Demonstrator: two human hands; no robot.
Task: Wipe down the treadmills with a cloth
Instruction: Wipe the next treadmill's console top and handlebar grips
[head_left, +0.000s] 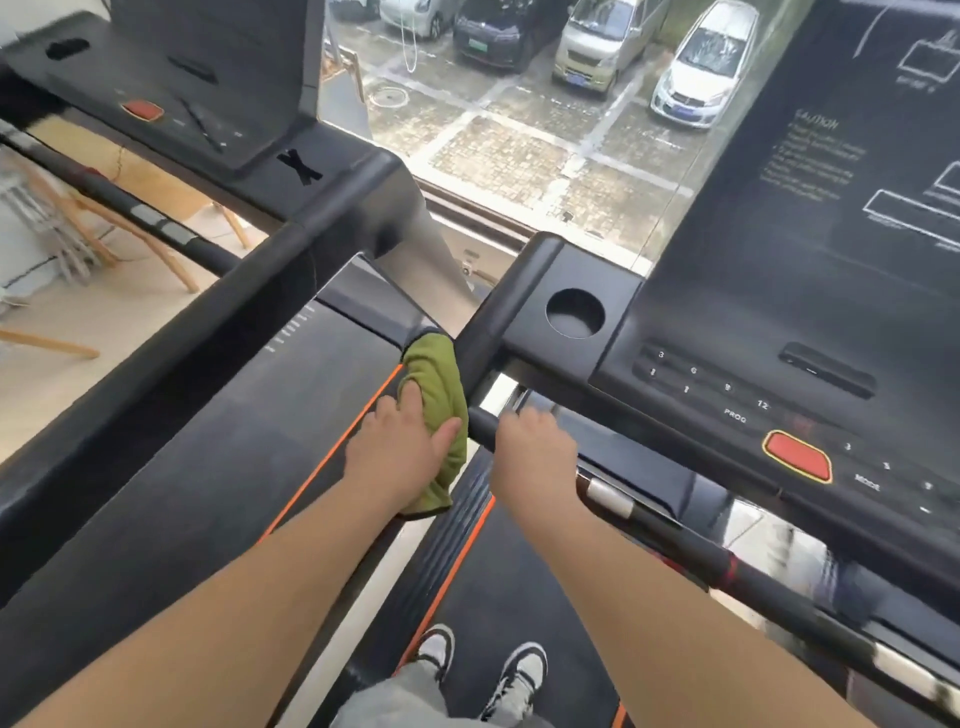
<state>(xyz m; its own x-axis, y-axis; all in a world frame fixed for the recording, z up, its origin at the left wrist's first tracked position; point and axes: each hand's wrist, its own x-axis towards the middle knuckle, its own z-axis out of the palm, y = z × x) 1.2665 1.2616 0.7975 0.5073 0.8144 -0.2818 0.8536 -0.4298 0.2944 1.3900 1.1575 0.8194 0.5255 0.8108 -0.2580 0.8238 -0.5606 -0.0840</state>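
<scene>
Green cloth (439, 379), fore-aft, in left hand (400, 447)

Treadmill (208, 441) (493, 571): two, side by side. Console (171, 67) (831, 234): two. Red button (143, 110) (797, 457): two, one per console. Handlebar (156, 218) (675, 535): two. Round cup holder (575, 313): one. Green cloth (436, 379): one. Hands: two, left hand (400, 452), right hand (535, 457). Shoe (436, 647) (522, 670): two. Parked car (410, 15) (493, 31) (597, 47) (706, 67) beyond the window: at least four.

Parked cars (597, 47), wooden chair legs (156, 254)
</scene>
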